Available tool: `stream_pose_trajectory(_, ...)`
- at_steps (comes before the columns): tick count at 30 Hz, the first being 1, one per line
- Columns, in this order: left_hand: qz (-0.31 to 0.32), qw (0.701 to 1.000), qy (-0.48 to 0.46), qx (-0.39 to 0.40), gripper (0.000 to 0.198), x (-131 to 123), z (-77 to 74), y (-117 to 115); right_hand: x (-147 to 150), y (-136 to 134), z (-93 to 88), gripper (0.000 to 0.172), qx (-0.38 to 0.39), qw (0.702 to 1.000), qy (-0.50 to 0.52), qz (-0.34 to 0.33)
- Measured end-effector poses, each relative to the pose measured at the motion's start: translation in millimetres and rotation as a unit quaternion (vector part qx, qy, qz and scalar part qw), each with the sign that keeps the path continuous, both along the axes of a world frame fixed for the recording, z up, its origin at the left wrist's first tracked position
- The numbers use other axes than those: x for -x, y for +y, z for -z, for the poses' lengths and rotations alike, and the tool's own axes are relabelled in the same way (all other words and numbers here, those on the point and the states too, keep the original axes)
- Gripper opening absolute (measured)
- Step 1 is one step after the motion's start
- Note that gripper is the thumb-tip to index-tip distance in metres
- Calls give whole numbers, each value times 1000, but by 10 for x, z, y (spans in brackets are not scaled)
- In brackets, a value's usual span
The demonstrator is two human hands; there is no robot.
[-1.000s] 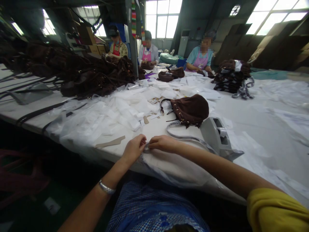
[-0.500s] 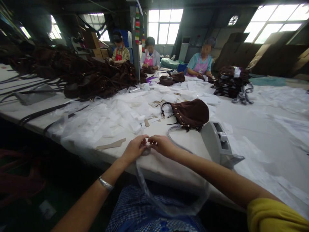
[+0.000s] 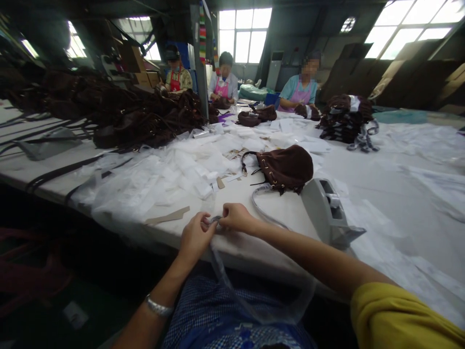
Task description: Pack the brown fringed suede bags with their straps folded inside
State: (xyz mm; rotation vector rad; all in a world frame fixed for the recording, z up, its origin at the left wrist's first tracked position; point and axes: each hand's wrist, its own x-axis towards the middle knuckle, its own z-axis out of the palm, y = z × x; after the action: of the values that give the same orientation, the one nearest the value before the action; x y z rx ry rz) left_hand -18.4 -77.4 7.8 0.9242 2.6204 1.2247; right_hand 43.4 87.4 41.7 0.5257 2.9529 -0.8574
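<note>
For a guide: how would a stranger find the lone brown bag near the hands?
On the white table, look beyond the left hand and right hand. The brown bag lies alone beside the grey tape dispenser; the other bags are heaped farther back.

Dim workshop lit by big back windows [image 3: 245, 34] and skylights [image 3: 410, 24]; long white table [image 3: 381, 189], grey pillar [image 3: 198, 58], dark floor [image 3: 43, 310], cardboard sheets [image 3: 417, 77] leaning on wall.

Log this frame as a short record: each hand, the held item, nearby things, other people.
left hand: pinches the top of the clear plastic bag
right hand: pinches the same spot, beside the left hand
bag position: hangs off the table edge over the lap
nearby: grey tape dispenser, brown drawstring bag
others: three people seated at the far end
</note>
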Motion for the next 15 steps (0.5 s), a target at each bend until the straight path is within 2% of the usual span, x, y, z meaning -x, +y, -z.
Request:
stream_pose_trajectory(3,30,999,-27,-5,25,108,-18,58,-114,-12,29,16,32,999,-3,18)
stream_pose_trajectory(6,114,993,-25,-5,27,267,-88,180,-272,89,11,21,81,996,14,-22)
stream_pose_trajectory(8,186,982,-27,-8,26,361,-147,295,-355,198,-19,15,59,991,75,-93)
stream_pose_trajectory(11,289,957,-36,-9,22,461,-211,471,-388,349,-72,29,-33,960,132,-245)
stream_pose_trajectory(13,323,945,-42,-9,22,495,-220,548,-351,418,-103,29,-63,942,105,-311)
stream_pose_trajectory(15,320,946,-42,-12,24,496,-202,568,-294,473,-124,27,-89,931,81,-344)
